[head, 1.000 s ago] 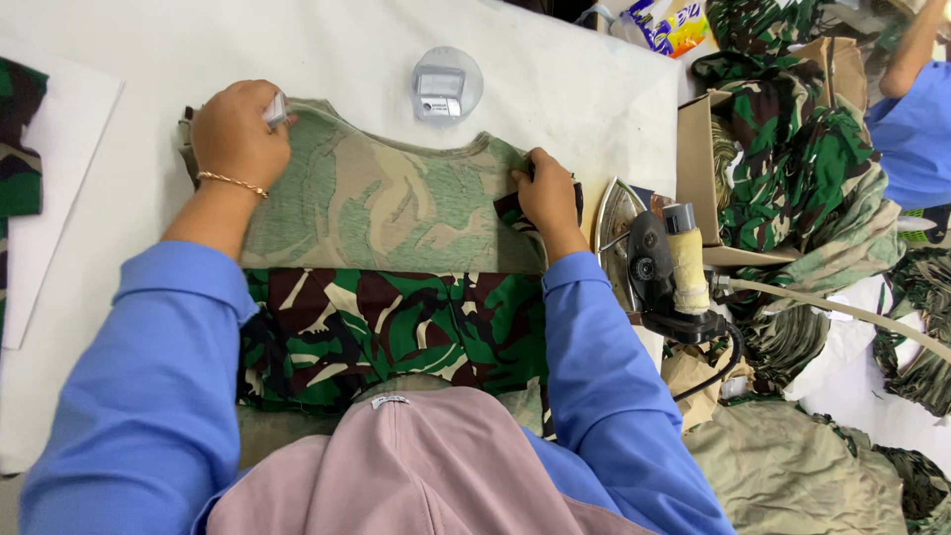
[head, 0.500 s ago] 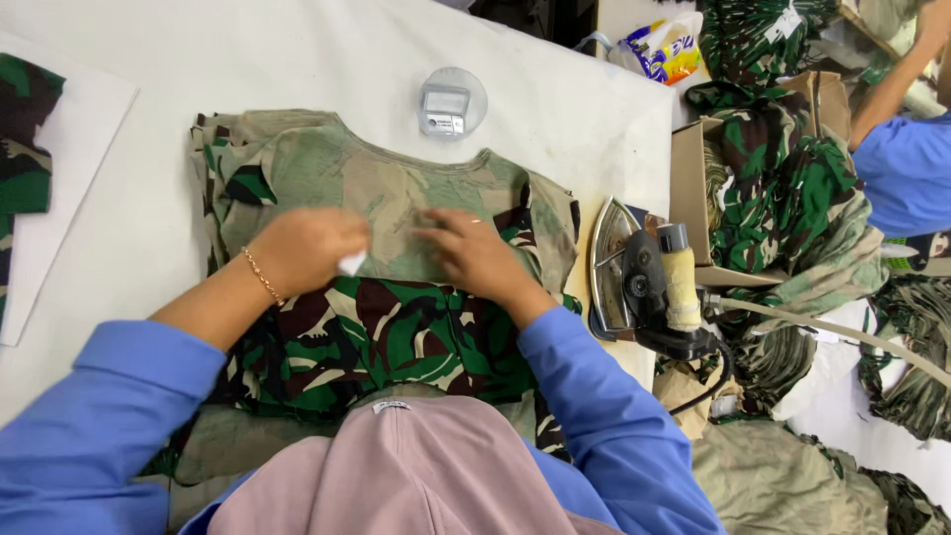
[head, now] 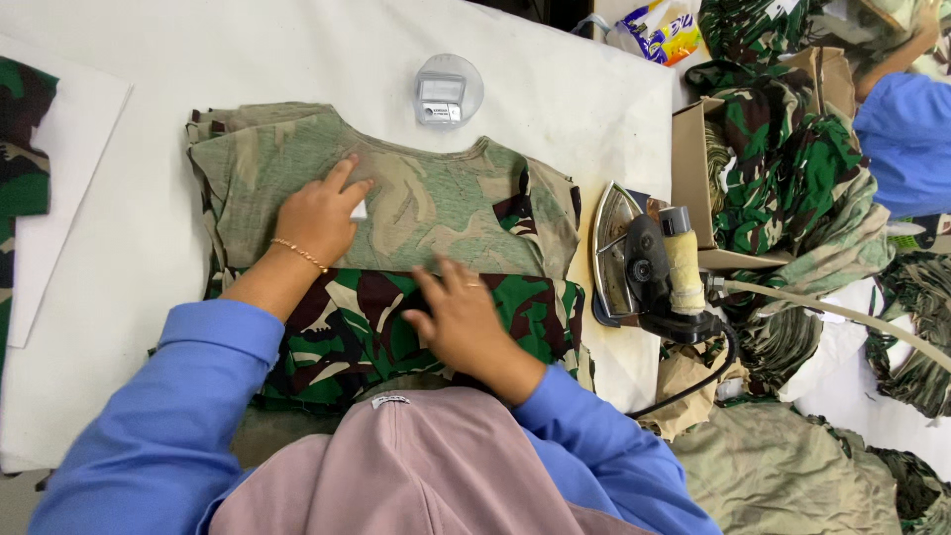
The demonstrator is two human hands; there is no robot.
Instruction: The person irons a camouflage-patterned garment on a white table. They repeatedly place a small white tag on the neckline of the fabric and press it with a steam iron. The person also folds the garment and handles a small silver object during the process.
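Left hand (head: 317, 216) and right hand (head: 464, 319) press flat on the camouflage shirt (head: 416, 208).

A garment workshop, at the pressing and folding stage: a padded white ironing table (head: 555, 89), a steam iron (head: 649, 263) with its hose resting at the edge, cardboard boxes (head: 693, 168) and heaps of camouflage garments (head: 783, 129) alongside, another worker's blue sleeve (head: 906, 139) nearby

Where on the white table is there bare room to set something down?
Bare white table lies above the camouflage garment, left of the round clear container, and between the garment and white sheet. The right edge is crowded: iron, cardboard box.
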